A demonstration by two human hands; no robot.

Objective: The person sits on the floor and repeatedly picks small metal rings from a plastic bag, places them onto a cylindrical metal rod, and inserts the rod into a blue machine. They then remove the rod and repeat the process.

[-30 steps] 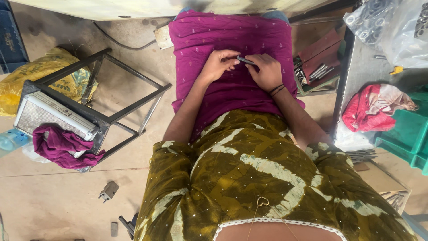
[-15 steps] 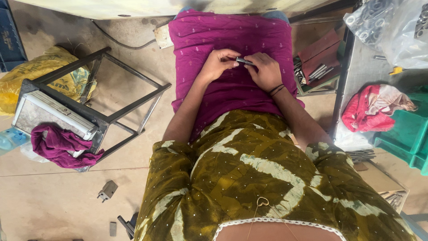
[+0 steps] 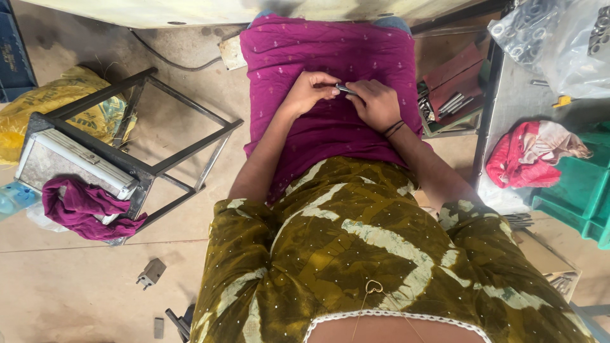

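The small dark metal piece (image 3: 346, 89) sits between both hands over the magenta cloth (image 3: 330, 57) on the lap, and against the frames from a second and half a second back I see almost no shift: the same pinch, the same spot, so I judge the fine fitting work is ongoing rather than finished. Scanning from the left, a yellow sack (image 3: 44, 108) lies on the floor beside a dark metal frame stool (image 3: 133, 146) with a purple rag (image 3: 86, 206) draped at its corner, and a small grey metal block (image 3: 150, 273) rests on the floor below. The left hand (image 3: 309, 92) pinches one end of the piece with fingertips pressed together; the right hand (image 3: 375, 105), with dark bands at the wrist, curls closed over the other end. Right of the lap, an open tray (image 3: 454, 124) holds a reddish-brown flat piece and several slim metal rods. On the desk (image 3: 521, 101) a clear plastic bag (image 3: 540, 32) holds metal rings and nuts, a red and white cloth (image 3: 530, 159) lies bunched, and a green bin (image 3: 575, 197) stands at the edge; I cannot tell its contents.
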